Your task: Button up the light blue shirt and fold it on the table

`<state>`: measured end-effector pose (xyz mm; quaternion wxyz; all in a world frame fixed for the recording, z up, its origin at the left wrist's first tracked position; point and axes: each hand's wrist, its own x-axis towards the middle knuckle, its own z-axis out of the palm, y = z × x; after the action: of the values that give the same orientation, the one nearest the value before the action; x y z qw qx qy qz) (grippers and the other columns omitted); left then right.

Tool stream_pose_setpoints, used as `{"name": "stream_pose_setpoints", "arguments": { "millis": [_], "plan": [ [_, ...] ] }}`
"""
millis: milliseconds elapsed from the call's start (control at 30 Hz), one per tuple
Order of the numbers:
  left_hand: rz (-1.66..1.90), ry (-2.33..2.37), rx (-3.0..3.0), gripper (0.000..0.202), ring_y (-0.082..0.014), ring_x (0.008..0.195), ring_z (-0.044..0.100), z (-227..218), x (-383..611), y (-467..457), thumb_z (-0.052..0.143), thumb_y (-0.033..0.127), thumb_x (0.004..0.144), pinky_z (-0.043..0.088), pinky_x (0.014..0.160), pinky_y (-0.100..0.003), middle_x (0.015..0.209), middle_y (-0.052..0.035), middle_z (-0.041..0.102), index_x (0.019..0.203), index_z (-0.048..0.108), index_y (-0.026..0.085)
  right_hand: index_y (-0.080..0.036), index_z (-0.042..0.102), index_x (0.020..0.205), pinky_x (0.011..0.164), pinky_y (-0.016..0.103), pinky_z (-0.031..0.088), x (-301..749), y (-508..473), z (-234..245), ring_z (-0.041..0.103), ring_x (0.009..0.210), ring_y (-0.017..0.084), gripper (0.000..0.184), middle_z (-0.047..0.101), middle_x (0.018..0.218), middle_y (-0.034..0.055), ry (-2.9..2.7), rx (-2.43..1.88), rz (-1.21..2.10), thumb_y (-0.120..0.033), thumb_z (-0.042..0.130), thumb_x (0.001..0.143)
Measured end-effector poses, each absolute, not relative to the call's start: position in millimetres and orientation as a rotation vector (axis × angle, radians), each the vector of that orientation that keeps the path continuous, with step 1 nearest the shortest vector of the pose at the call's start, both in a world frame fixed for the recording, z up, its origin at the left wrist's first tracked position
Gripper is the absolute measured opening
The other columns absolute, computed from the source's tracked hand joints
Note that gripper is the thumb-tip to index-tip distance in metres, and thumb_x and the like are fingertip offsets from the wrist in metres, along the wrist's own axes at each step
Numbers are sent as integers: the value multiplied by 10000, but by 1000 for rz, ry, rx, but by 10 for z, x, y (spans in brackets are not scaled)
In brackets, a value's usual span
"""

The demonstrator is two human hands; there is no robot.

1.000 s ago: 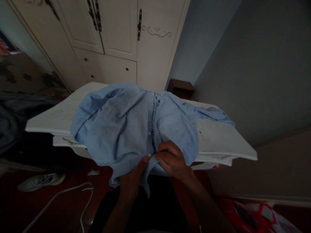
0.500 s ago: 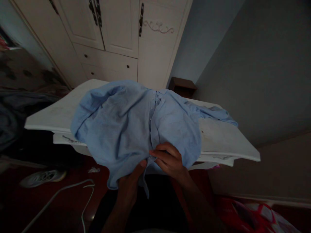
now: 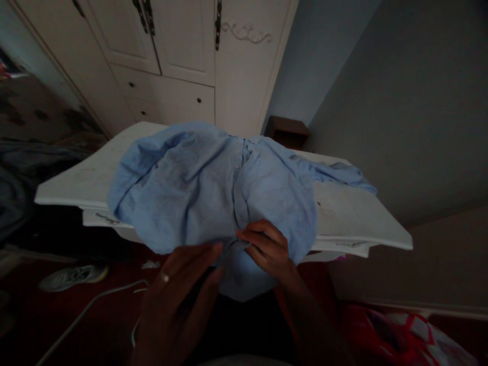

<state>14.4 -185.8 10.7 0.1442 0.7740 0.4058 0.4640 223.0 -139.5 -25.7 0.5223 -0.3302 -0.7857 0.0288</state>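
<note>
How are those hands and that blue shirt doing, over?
Right hand: grip closed on light-blue cloth shirt. Left hand: open, contact unclear. Shirt spread across long white table. Left hand partly blocks view of shirt's lower edge.

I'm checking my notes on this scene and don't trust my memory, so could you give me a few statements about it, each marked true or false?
1. The right hand pinches the blue shirt at its front. True.
2. A ring is on the right hand. False: it is on the left hand.
3. The blue shirt rests wholly on the white table. False: its lower part hangs past the near edge.
4. A shoe lies on the floor at the picture's left. True.
5. The wardrobe stands open. False: it is shut, as far as it shows.
</note>
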Motion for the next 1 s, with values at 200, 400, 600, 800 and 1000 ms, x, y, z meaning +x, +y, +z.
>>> {"name": "stream_pose_setpoints", "arguments": {
  "millis": [200, 400, 600, 800, 1000],
  "plan": [
    [1179, 832, 2379, 392, -183, 1034, 605, -13, 362, -1240, 534, 126, 898, 535, 859, -336, 1126, -62, 653, 1268, 570, 250, -247, 630, 1185, 646, 296, 527, 2257, -1418, -290, 602, 774, 156, 391, 612, 881, 41, -1850, -797, 54, -60, 561, 849],
    [1105, 756, 2367, 370, -161, 984, 598, -60, 331, -1232, 532, 119, 898, 515, 845, -317, 1071, -44, 658, 1236, 593, 257, -275, 617, 1228, 632, 289, 523, 2267, -1402, -319, 598, 755, 149, 472, 612, 867, 30, -1832, -798, 47, -21, 556, 834],
    [1155, 740, 2278, 248, -152, 889, 612, -77, 375, -1182, 523, 138, 908, 511, 766, -292, 959, -34, 686, 1096, 659, 224, -263, 631, 1186, 631, 293, 534, 2264, -1365, -322, 608, 755, 153, 424, 621, 866, 33, -1818, -782, 53, -41, 596, 827],
    [1217, 734, 2193, 174, -140, 822, 628, -88, 414, -1155, 565, 131, 885, 517, 722, -273, 875, -15, 705, 993, 668, 220, -233, 644, 991, 643, 303, 542, 2253, -1371, -314, 622, 753, 154, 250, 642, 847, 32, -1767, -771, 120, -57, 618, 815],
    [1382, 640, 2261, 258, -128, 812, 629, -119, 411, -1149, 563, 70, 864, 526, 702, -261, 876, -15, 701, 1043, 666, 224, -220, 634, 909, 648, 304, 542, 2254, -1372, -295, 618, 750, 154, 196, 635, 832, 34, -1766, -787, 134, -54, 610, 808]
  ]
}}
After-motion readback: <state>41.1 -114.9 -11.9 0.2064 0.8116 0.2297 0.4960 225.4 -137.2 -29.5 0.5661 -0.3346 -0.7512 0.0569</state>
